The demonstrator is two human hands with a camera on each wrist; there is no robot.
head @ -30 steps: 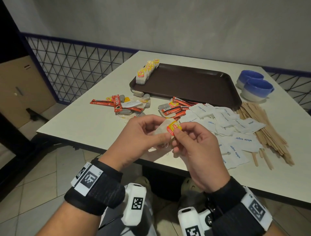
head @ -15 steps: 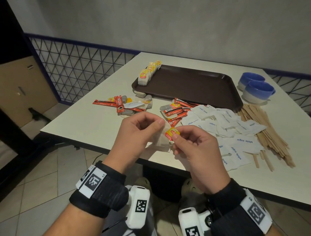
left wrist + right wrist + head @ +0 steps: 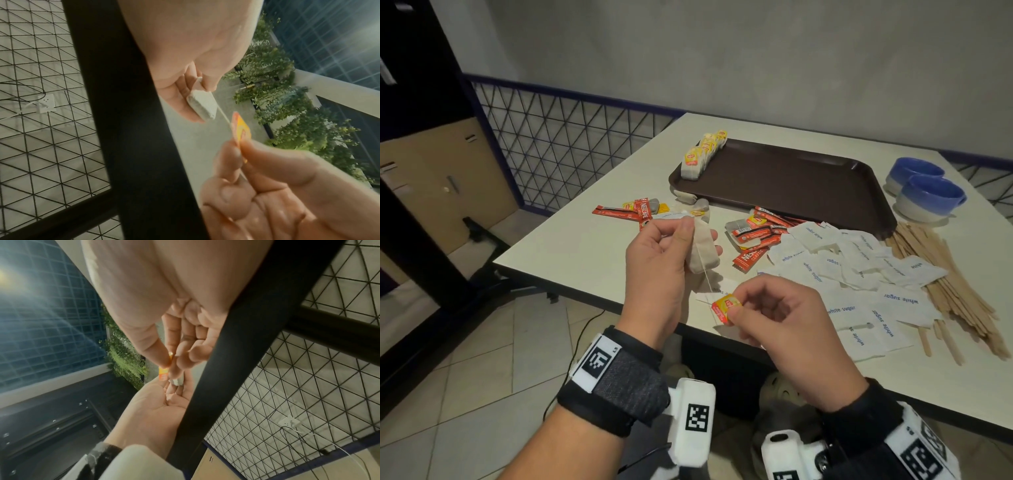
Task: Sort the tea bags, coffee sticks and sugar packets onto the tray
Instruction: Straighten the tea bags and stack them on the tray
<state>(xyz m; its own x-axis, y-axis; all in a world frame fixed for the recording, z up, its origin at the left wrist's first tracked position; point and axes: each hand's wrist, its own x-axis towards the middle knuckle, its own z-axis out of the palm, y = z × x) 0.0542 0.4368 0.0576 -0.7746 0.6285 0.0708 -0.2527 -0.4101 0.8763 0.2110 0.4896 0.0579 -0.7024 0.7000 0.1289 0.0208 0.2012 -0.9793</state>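
My left hand (image 3: 671,246) pinches a pale tea bag (image 3: 702,250) (image 3: 202,105) by its top, above the table's near edge. My right hand (image 3: 753,315) pinches that bag's yellow-red tag (image 3: 725,308) (image 3: 241,129) (image 3: 163,374), and the string runs taut between the two. The brown tray (image 3: 808,185) lies at the back, with a row of tea bags (image 3: 702,154) standing along its left rim. Red coffee sticks (image 3: 751,233) and loose tea bags lie in front of the tray. White sugar packets (image 3: 859,274) are spread out to the right.
Two blue-and-white bowls (image 3: 924,192) stand right of the tray. A pile of wooden stirrers (image 3: 948,284) lies along the right side of the sugar packets. A wire mesh fence (image 3: 571,150) runs behind the table on the left.
My hands have moved apart: the left has lifted the bag up, the right has pulled the tag down toward me, drawing out the string. The head view has shifted closer.
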